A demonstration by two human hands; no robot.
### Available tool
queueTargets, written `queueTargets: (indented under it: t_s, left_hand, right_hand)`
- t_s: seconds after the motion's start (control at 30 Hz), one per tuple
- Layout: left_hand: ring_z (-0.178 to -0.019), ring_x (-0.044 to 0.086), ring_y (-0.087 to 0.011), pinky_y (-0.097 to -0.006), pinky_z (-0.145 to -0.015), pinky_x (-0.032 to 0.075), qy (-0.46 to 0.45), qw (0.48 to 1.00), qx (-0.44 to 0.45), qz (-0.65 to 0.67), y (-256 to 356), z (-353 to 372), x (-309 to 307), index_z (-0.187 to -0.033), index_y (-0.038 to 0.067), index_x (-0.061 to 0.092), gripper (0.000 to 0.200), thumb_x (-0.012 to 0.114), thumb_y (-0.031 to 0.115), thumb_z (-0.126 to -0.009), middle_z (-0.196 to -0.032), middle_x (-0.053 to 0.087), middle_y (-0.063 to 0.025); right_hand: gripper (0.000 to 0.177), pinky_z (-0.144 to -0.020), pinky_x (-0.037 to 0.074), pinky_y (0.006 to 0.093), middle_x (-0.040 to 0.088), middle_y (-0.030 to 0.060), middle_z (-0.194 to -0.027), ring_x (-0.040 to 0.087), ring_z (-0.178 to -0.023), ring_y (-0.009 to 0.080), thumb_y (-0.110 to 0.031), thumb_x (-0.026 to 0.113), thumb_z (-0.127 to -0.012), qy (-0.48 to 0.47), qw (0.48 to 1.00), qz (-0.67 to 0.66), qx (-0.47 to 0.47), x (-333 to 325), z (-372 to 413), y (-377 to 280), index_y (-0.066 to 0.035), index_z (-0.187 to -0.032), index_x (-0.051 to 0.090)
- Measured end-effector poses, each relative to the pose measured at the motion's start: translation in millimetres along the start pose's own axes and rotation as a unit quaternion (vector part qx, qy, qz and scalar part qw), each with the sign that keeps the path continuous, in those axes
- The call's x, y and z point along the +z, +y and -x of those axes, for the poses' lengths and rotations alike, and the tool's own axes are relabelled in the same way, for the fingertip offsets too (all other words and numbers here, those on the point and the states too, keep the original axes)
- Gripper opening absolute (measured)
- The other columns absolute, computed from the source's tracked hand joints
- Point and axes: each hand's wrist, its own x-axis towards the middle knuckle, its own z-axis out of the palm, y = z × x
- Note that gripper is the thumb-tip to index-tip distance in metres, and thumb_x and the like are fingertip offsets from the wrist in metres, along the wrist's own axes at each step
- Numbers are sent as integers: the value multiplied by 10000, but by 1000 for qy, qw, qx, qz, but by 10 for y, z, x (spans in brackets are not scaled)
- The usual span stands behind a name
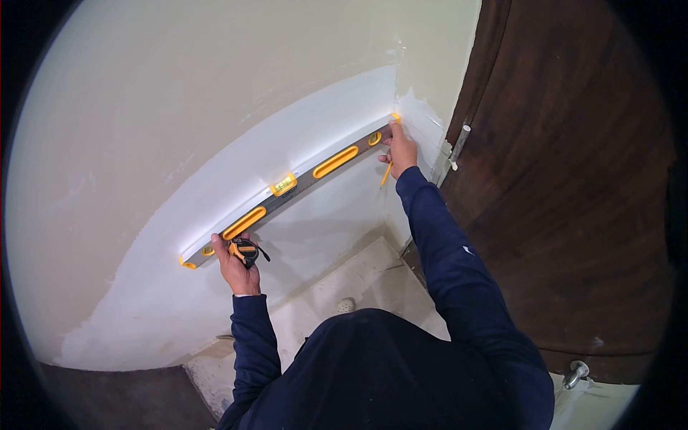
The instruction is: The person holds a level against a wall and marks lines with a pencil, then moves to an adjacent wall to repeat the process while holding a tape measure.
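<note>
A long grey spirit level (301,188) with yellow grips and vials lies along the wall, its right end higher in view and close to the corner. My left hand (240,276) is closed on its lower left part. In the same palm sits a black and orange tape measure (244,251) with a dark strap hanging off it. My right hand (403,152) grips the level near its right end. A yellow pencil (386,175) sticks out downward from between the right fingers. The level's centre vial (283,184) faces me; its bubble is too small to read.
White plaster or filler (143,287) covers the lower wall, with beige paint (179,93) above. On the right stands a dark brown wooden door (566,179) with a hinge (461,143) and a metal doorstop or knob (575,374). A round drain cover (346,305) shows on the dusty floor (380,283).
</note>
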Motion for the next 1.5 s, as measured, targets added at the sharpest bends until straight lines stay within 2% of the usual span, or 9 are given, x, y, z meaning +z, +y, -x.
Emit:
queueTargets:
  t_s: [0.3,0.37,0.6,0.63,0.8,0.93,1.07,1.47,1.5]
  left_hand:
    - [-825,629,-211,-344,-632,545,8,1000,1,-2,-20,-9,2,-1206,77,542,477,521,499,-984,-1011,611,-86]
    - [-837,627,-215,-355,-645,543,5,1000,0,-2,-37,-22,-36,-1225,92,538,478,526,503,-980,-1028,616,-83]
    - [-806,633,-196,-325,-629,533,14,1000,5,-1,-77,-49,-56,-1165,76,547,456,526,494,-984,-956,623,-76]
    - [-717,640,-198,-317,-625,535,21,1000,6,4,-47,-15,-1,-1101,43,557,456,556,481,-975,-851,645,-106]
    - [-696,644,-206,-328,-613,538,44,999,3,19,-14,10,69,-1079,31,553,455,568,473,-970,-817,637,-115]
    - [-716,653,-209,-331,-606,545,74,997,-1,17,-21,8,95,-1071,28,551,444,559,461,-978,-819,636,-110]
    - [-710,653,-209,-331,-604,544,31,999,-1,30,-38,-23,36,-1051,40,545,418,555,452,-981,-802,636,-111]
    - [-732,659,-200,-330,-610,560,65,998,0,17,-33,-20,65,-1065,47,545,424,574,458,-968,-823,646,-105]
    - [-734,660,-201,-330,-608,559,57,998,-3,20,-31,-22,54,-1066,47,544,425,576,460,-966,-825,646,-106]
  right_hand:
    - [466,-456,484,292,561,80,-877,374,-447,102,-485,591,-895,9,1000,-8,-6,-2,-15,13,-39,-1023,625]
    - [549,-452,505,322,569,97,-868,479,-514,149,-513,626,-865,9,1000,-7,-4,-18,-42,33,6,-1045,620]
    - [599,-459,503,329,595,127,-915,542,-571,191,-530,620,-868,15,1000,0,-7,-19,-92,54,19,-1107,607]
    - [599,-465,504,329,595,132,-920,527,-560,179,-530,621,-868,23,1000,1,-7,-11,-99,57,18,-1108,608]
    - [584,-480,497,319,588,137,-968,414,-498,121,-515,641,-864,9,1000,-17,4,-34,-137,103,6,-1123,590]
    - [547,-474,477,312,581,126,-951,403,-491,117,-496,634,-881,0,999,-34,5,-30,-97,78,-5,-1118,593]
    - [550,-458,469,313,576,124,-848,423,-478,131,-509,640,-870,13,999,-35,-11,-25,-83,90,8,-1055,608]
    - [585,-457,473,313,559,136,-918,394,-468,125,-516,627,-871,5,1000,-28,-12,-33,-65,57,35,-1060,584]
    - [502,-461,470,315,554,99,-856,378,-455,114,-492,634,-881,10,999,-33,-2,-28,-69,57,-19,-1046,599]
